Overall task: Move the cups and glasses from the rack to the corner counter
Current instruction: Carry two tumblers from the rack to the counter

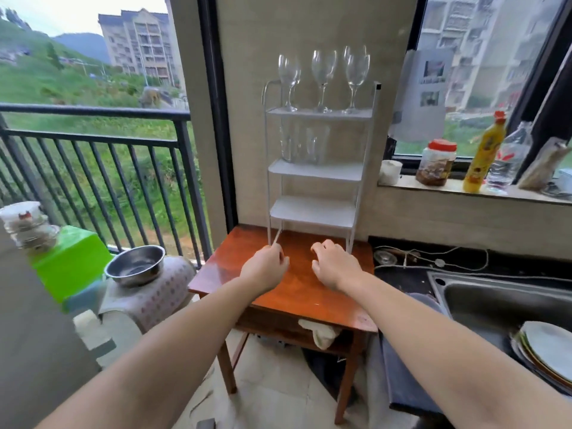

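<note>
Kitchen corner with big windows and a balcony railing off to my left; a small wooden bench (294, 292) stands against the wall, and the white rack (318, 168) stands on its far end. Both my hands are out over the bench top, just short of the rack's feet. My left hand (266, 267) is loosely curled, fingertips right at the rack's front left leg; whether it pinches the leg or only touches it I cannot tell. My right hand (332, 263) is arched with fingers bent down toward the wood, its grip narrow and holding nothing.

Up and beyond both hands, on the top shelf, stand the wine glasses (323, 78), upright on their stems, bunched close together. One shelf lower sit the clear tumblers (305, 144), tucked under the top shelf so they look faint against the wall. The two bottom shelves, nearest my hands, look bare.

Nothing has been lifted yet, so I judge the task barely started. The dark counter (433, 264) to the right of my right hand, by the sink (495, 301), looks like the place to carry them, with a loose cord lying on it. The stems are tall and top-heavy on a light wire rack, so steadying the frame with the left while the right goes up would make sense. I would take one stem at a time, since the glasses crowd each other.
</note>
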### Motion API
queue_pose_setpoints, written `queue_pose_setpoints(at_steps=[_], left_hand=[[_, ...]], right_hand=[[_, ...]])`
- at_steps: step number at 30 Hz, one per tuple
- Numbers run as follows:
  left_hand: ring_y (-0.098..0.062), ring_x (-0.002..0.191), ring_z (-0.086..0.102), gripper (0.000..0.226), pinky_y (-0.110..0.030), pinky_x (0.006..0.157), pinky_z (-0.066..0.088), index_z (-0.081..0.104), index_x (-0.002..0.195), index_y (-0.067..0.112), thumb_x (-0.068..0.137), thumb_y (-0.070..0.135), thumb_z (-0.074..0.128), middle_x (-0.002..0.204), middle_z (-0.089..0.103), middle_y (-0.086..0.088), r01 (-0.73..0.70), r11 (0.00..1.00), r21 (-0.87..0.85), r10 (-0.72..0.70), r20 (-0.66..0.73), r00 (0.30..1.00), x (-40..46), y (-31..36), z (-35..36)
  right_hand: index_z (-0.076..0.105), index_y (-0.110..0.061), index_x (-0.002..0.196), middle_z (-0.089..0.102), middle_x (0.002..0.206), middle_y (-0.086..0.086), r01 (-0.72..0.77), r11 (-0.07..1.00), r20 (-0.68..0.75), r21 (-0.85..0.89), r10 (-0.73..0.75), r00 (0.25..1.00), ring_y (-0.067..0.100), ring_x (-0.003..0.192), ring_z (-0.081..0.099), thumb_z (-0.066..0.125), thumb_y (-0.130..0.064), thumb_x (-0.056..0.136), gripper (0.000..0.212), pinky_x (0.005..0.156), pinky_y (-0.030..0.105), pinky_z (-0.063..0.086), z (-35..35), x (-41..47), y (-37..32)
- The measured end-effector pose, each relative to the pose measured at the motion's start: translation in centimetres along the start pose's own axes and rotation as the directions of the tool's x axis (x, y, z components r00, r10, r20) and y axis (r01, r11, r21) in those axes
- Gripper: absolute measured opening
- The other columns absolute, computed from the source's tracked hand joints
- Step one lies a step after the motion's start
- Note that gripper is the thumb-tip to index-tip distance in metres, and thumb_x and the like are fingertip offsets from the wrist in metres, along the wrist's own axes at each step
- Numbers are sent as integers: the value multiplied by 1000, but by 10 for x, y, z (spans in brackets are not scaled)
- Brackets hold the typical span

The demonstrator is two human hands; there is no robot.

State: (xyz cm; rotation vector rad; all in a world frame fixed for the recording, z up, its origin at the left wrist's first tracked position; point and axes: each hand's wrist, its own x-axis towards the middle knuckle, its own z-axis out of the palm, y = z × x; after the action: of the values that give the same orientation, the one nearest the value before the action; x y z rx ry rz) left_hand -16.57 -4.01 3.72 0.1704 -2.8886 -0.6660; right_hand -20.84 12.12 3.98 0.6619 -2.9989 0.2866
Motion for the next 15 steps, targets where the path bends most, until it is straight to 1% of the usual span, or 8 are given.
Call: queue_pose_setpoints(at_steps=[3, 6, 9, 12, 13, 15], left_hand=[[-27, 104, 59, 31, -37, 83, 50, 56, 112, 12, 95, 33, 42, 114, 61, -8, -35, 999, 6, 35, -6, 999, 54, 4, 6], [-30, 107, 57, 31, -40, 88, 48, 54, 114, 11, 95, 32, 41, 116, 60, -11, -49, 999, -20, 49, -25, 998, 117, 11, 3], [-31, 115, 54, 36, -37, 93, 45, 49, 124, 8, 95, 27, 42, 125, 57, -14, -62, 994, -84, 55, -89, 995, 179, 23, -13], [-32, 114, 54, 36, -37, 92, 44, 47, 127, 8, 95, 24, 42, 127, 55, -16, -93, 985, -145, 68, -169, 983, 238, 33, -29], [-32, 113, 55, 37, -37, 92, 45, 47, 128, 8, 95, 24, 43, 127, 55, -15, -92, 981, -173, 56, -201, 978, 253, 34, -33], [-30, 115, 53, 39, -38, 96, 44, 46, 130, 8, 95, 24, 44, 128, 54, -15, -64, 970, -233, 5, -244, 970, 282, 35, -34]], right_hand=[[43, -17, 135, 47, 136, 9, -16, 998, -25, 56, 18, 1000, 31, 121, 50, 37, -27, 96, 41, 92, 43, 46, -9, 59, 9], [43, -15, 136, 47, 137, 11, 4, 988, -87, 153, 9, 996, 34, 118, 52, 38, -26, 97, 41, 92, 43, 45, -22, 122, 18], [48, -12, 131, 53, 131, 12, 69, 976, -194, 205, -29, 981, 34, 115, 55, 38, -24, 97, 37, 92, 41, 47, -46, 174, 22], [52, -12, 128, 60, 124, 12, 117, 960, -293, 256, -39, 955, 32, 109, 60, 41, -23, 96, 35, 86, 38, 48, -72, 226, 31], [52, -11, 128, 60, 122, 14, 126, 947, -325, 294, -24, 945, 34, 107, 60, 43, -21, 96, 35, 86, 39, 48, -79, 240, 33], [49, -6, 129, 54, 125, 17, 127, 912, -379, 390, 34, 925, 36, 109, 58, 45, -16, 96, 35, 88, 40, 47, -87, 265, 39]])
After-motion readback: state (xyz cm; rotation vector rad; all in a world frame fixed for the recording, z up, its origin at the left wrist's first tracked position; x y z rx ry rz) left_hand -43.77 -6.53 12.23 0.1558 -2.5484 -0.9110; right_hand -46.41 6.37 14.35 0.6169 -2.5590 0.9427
